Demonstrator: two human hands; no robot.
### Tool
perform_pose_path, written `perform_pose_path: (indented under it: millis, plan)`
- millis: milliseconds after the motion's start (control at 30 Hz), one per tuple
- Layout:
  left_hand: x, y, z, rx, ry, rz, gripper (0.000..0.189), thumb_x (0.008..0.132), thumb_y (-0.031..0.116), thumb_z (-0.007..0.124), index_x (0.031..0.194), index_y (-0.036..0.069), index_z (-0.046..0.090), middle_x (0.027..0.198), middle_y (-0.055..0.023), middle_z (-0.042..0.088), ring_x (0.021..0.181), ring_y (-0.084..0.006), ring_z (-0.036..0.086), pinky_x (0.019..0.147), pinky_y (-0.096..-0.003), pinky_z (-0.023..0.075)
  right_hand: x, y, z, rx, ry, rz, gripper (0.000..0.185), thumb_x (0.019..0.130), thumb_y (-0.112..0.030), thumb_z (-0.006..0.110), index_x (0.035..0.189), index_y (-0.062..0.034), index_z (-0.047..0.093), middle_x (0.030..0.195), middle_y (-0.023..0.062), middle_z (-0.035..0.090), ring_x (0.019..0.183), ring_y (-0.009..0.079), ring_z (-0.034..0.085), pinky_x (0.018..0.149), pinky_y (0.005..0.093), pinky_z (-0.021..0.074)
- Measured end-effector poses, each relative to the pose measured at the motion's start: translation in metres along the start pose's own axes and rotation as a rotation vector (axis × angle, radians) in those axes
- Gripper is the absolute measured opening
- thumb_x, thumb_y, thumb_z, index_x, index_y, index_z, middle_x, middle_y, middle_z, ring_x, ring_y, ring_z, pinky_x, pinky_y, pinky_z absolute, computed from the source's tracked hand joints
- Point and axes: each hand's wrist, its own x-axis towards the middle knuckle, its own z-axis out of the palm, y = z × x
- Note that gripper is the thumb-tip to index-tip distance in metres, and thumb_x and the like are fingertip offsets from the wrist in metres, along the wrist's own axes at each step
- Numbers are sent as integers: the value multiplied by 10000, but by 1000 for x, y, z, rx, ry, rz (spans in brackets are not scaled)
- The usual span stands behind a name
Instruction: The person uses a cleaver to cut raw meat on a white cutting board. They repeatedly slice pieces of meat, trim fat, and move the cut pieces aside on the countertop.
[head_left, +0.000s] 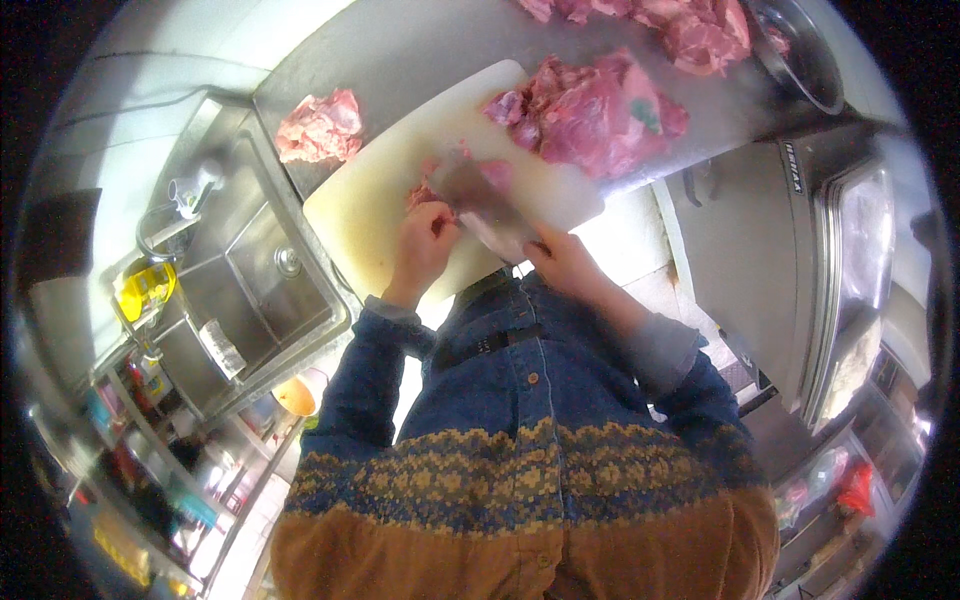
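Note:
A broad-bladed cleaver (491, 199) is in my right hand (564, 259), its blurred blade slanting up and left over the white cutting board (367, 232). My left hand (426, 240), fingers curled, presses on a small piece of raw meat (422, 195) just left of the blade. The blade hides part of what lies beneath it. Another bit of meat (496, 174) shows beside the blade's far edge. A large cut of raw meat (592, 120) bearing a green mark overlaps the board's far right side.
On the steel counter (420, 45), a pile of pale trimmings (321, 126) lies left of the board. More raw meat (697, 34) and a metal bowl (806, 60) are at the far right. A steel sink (262, 262) adjoins on the left. A steel cabinet (739, 217) stands at right.

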Motion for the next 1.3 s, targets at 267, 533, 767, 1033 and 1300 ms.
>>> perform_pose_path:
  millis: [267,533,767,1033,1300]
  plan:
    - [-20,-9,-17,-95,132,-215,66,812,55,599,853,4,598,685,-50,585,622,-115,557,600,-257,452,-37,-8,-30,-121,-187,126,234,904,-218,542,1016,-14,566,873,257,622,836,430,605,715,470,477]
    - [16,-37,-101,-499,483,-116,116,856,85,567,825,9,649,707,-18,596,637,-105,545,592,-236,430,-21,-28,-21,-3,107,123,173,895,-144,577,950,12,526,796,242,635,679,359,639,583,382,476]
    - [104,-108,-157,175,573,-166,161,787,103,614,911,19,675,830,-109,662,750,-170,629,710,-310,495,-32,-24,-26,17,256,256,163,899,-125,570,919,30,522,719,233,605,603,317,611,580,375,475]
    - [120,-151,-156,189,555,-195,224,749,181,710,946,78,689,947,-104,657,808,-195,633,744,-328,503,-51,-15,-23,115,338,246,167,907,-134,554,924,32,544,678,208,580,578,206,533,567,358,459]
    - [113,-154,-149,258,597,-62,410,740,225,730,1109,89,614,968,-131,581,861,-251,575,771,-368,483,-47,-16,-20,92,281,279,171,907,-137,556,922,31,530,673,217,564,569,186,509,554,353,449]
